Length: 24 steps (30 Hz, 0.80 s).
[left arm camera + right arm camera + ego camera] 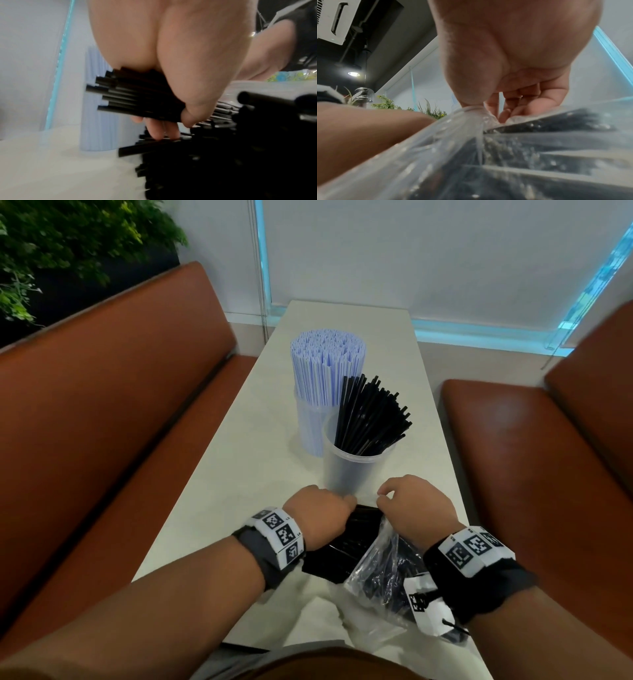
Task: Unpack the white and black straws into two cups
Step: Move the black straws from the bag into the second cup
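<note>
Two clear cups stand mid-table. The far cup point(308, 422) is packed with white straws point(325, 364); the near cup point(356, 470) holds black straws point(373, 416) leaning right. Close to me lies a clear plastic bag point(387, 570) of black straws point(346, 546). My left hand point(322, 515) grips a bundle of black straws point(137, 97) at the bag's mouth, above the loose pile point(223, 162). My right hand point(411, 508) pinches the bag's edge point(477, 112) between thumb and fingers.
The narrow white table point(246, 474) runs away from me toward a window wall. Brown benches flank it on the left point(102, 422) and right point(548, 457). A leafy plant point(68, 244) stands at the back left. A flat piece of clear plastic point(325, 614) lies on the near table edge.
</note>
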Tool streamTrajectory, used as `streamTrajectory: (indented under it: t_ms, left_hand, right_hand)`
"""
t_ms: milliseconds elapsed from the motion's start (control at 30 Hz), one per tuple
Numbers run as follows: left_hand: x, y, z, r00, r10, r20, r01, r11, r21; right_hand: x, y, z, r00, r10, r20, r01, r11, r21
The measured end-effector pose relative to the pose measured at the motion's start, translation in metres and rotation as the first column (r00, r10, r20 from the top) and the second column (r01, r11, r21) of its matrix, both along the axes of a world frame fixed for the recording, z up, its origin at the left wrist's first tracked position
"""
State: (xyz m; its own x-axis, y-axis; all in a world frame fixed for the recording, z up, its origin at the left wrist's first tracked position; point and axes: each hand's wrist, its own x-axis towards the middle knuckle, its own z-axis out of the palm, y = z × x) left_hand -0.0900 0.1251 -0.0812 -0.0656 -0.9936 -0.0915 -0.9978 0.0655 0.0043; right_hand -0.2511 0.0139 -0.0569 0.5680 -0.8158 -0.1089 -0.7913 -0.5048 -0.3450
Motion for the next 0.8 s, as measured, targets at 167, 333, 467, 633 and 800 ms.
streamTrajectory:
  t_ms: [167,333,467,633,800]
  left_hand:
    - [0.056,0.034,-0.007,1.000,0.008,-0.020,-0.008,0.999,-0.042]
    - [0.099,0.064,-0.015,0.984,0.140,-0.106,-0.143,0.990,-0.023]
    - [0.099,0.070,-0.015,0.962,0.206,-0.177,-0.224,0.971,-0.089]
    - [0.053,0.048,0.001,0.954,0.115,-0.276,-0.173,0.965,-0.197]
    - [0.022,0.025,0.018,0.965,0.107,-0.241,-0.173,0.947,-0.272]
  right_hand:
    - [-0.005,-0.009,-0.007,0.999,0.004,0.054,-0.007,0.998,0.064]
    - [-0.007,-0.009,-0.010,0.999,0.011,0.034,-0.014,0.996,0.093]
    - [-0.004,0.001,0.003,0.916,-0.081,0.392,0.059,0.996,0.067]
    - [0.013,0.032,0.022,0.576,-0.153,0.803,-0.108,0.960,0.260]
    - [0.009,0.031,0.025,0.465,-0.245,0.851,-0.014,0.959,0.283]
